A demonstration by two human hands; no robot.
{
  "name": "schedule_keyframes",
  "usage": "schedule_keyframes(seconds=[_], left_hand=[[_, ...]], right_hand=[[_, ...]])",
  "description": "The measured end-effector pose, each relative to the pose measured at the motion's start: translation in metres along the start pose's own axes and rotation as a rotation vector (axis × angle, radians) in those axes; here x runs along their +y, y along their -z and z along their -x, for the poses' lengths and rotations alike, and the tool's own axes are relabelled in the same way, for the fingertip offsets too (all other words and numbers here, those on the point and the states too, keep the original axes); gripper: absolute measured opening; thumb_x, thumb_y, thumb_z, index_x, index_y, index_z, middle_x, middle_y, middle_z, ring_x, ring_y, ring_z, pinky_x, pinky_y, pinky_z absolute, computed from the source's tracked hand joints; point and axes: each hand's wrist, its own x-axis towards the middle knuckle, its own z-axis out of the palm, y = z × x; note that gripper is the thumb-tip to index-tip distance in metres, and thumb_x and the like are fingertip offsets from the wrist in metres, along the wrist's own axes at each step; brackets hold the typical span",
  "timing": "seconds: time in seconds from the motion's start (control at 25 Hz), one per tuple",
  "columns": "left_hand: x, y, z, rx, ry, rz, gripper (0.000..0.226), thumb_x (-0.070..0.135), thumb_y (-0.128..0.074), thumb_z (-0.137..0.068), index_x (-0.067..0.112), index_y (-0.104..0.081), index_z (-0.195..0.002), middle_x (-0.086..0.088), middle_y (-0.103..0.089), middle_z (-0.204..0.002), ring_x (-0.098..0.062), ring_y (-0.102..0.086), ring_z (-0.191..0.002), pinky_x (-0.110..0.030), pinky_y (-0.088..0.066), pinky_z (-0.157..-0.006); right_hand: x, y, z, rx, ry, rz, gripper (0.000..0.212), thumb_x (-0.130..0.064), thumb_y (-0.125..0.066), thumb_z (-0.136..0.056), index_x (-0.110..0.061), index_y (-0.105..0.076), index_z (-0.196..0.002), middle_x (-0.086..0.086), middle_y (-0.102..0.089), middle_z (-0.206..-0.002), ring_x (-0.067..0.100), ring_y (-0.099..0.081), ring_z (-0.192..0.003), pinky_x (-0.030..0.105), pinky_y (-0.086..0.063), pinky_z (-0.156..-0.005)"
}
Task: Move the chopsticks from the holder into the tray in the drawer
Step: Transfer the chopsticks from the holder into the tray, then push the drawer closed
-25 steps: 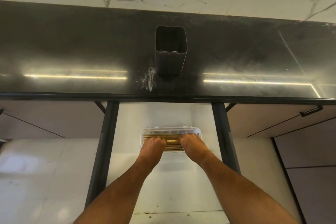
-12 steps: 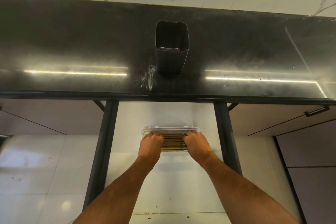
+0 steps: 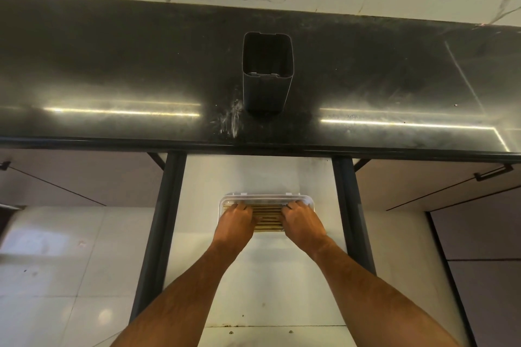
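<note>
Pressing down on golden-brown wooden chopsticks [image 3: 267, 217] inside clear plastic rectangular tray [image 3: 265, 198], left hand [image 3: 236, 221] and right hand [image 3: 303, 222] both flat, fingers [image 3: 290, 206] extended, gripping nothing; chopsticks under and between fingers; dark square holder [image 3: 267, 73] on black counter [image 3: 112, 70] beyond fingers looks empty; transfer seemingly done, tidying left

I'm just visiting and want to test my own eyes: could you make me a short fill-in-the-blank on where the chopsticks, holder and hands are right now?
1. The dark holder on the black countertop now looks ____ inside.
2. The chopsticks lie flat in the clear ____.
3. The tray sits in the open ____ below the countertop.
4. The left hand and right hand both rest on the ____.

Missing words: empty; tray; drawer; chopsticks
</note>
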Motion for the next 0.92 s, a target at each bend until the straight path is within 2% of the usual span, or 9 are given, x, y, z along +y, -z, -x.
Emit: schedule_keyframes(seconds=[0.12, 0.24, 0.32, 0.4, 0.48, 0.56, 0.64, 0.76, 0.92], left_hand=[[-0.001, -0.003, 0.011, 0.026, -0.029, -0.007, 0.028, 0.033, -0.053, -0.101, 0.012, -0.068, -0.111, -0.005, -0.069, -0.116, -0.023, -0.066, -0.101, -0.035, -0.057, -0.089], [-0.003, 0.001, 0.021, 0.116, -0.048, 0.057, 0.030, 0.022, -0.064, -0.095, 0.011, -0.061, -0.123, -0.007, -0.064, -0.122, -0.022, -0.062, -0.108, -0.036, -0.057, -0.092], [-0.002, 0.008, 0.028, 0.188, 0.030, 0.265, 0.046, 0.021, -0.064, -0.095, 0.014, -0.046, -0.137, 0.005, -0.052, -0.129, -0.011, -0.056, -0.113, -0.020, -0.053, -0.094], [0.001, 0.015, 0.031, 0.268, 0.210, 0.500, 0.044, 0.030, -0.053, -0.101, 0.024, -0.035, -0.141, 0.019, -0.042, -0.125, -0.001, -0.055, -0.108, -0.004, -0.048, -0.084], [0.002, 0.011, 0.028, 0.314, 0.383, 0.611, 0.040, 0.037, -0.048, -0.101, 0.027, -0.039, -0.139, 0.013, -0.049, -0.124, -0.010, -0.061, -0.105, -0.018, -0.055, -0.084], [-0.001, 0.004, 0.026, 0.329, 0.463, 0.715, 0.031, 0.038, -0.048, -0.100, 0.026, -0.049, -0.128, 0.003, -0.061, -0.115, -0.019, -0.067, -0.097, -0.030, -0.060, -0.083], [0.000, 0.000, 0.025, 0.339, 0.509, 0.797, 0.026, 0.035, -0.049, -0.100, 0.023, -0.054, -0.122, 0.001, -0.065, -0.108, -0.018, -0.068, -0.090, -0.023, -0.058, -0.076], [0.001, 0.003, 0.026, 0.329, 0.560, 0.854, 0.022, 0.029, -0.050, -0.102, 0.019, -0.057, -0.120, -0.001, -0.065, -0.104, -0.013, -0.066, -0.082, -0.010, -0.052, -0.065], [-0.003, 0.004, 0.027, 0.308, 0.556, 0.846, 0.022, 0.025, -0.051, -0.102, 0.017, -0.057, -0.122, -0.002, -0.064, -0.106, -0.014, -0.066, -0.083, -0.023, -0.057, -0.078]], right_hand=[[0.006, -0.013, 0.008, 0.043, 0.058, 0.105, 0.024, -0.030, -0.060, -0.099, -0.012, -0.068, -0.113, 0.009, -0.071, -0.106, 0.027, -0.066, -0.100, 0.044, -0.050, -0.097], [0.009, -0.015, 0.021, 0.251, 0.095, -0.044, 0.039, -0.037, -0.053, -0.099, -0.009, -0.064, -0.124, 0.011, -0.070, -0.115, 0.028, -0.067, -0.106, 0.045, -0.053, -0.101], [0.009, -0.008, 0.024, 0.380, -0.022, -0.193, 0.041, -0.032, -0.053, -0.100, -0.006, -0.059, -0.131, 0.014, -0.064, -0.125, 0.027, -0.062, -0.115, 0.041, -0.054, -0.101], [0.008, -0.004, 0.026, 0.412, -0.266, -0.410, 0.043, -0.026, -0.058, -0.101, -0.007, -0.050, -0.139, 0.014, -0.056, -0.136, 0.025, -0.057, -0.122, 0.036, -0.051, -0.100], [0.007, -0.002, 0.027, 0.353, -0.482, -0.645, 0.042, -0.024, -0.053, -0.103, -0.010, -0.046, -0.142, 0.013, -0.054, -0.138, 0.025, -0.058, -0.120, 0.035, -0.055, -0.095], [0.009, -0.007, 0.027, 0.313, -0.550, -0.778, 0.032, -0.024, -0.050, -0.104, -0.012, -0.051, -0.134, 0.012, -0.061, -0.126, 0.024, -0.064, -0.107, 0.032, -0.060, -0.084], [0.009, -0.012, 0.028, 0.324, -0.563, -0.842, 0.026, -0.022, -0.052, -0.103, -0.014, -0.056, -0.127, 0.009, -0.066, -0.115, 0.024, -0.069, -0.098, 0.028, -0.063, -0.075], [0.005, -0.016, 0.029, 0.348, -0.587, -0.898, 0.019, -0.015, -0.056, -0.102, -0.013, -0.061, -0.120, 0.005, -0.067, -0.104, 0.022, -0.070, -0.090, 0.011, -0.056, -0.059], [0.005, -0.015, 0.033, 0.353, -0.590, -0.894, 0.017, -0.014, -0.057, -0.101, -0.011, -0.063, -0.117, 0.005, -0.068, -0.101, 0.021, -0.070, -0.087, 0.014, -0.057, -0.059]])
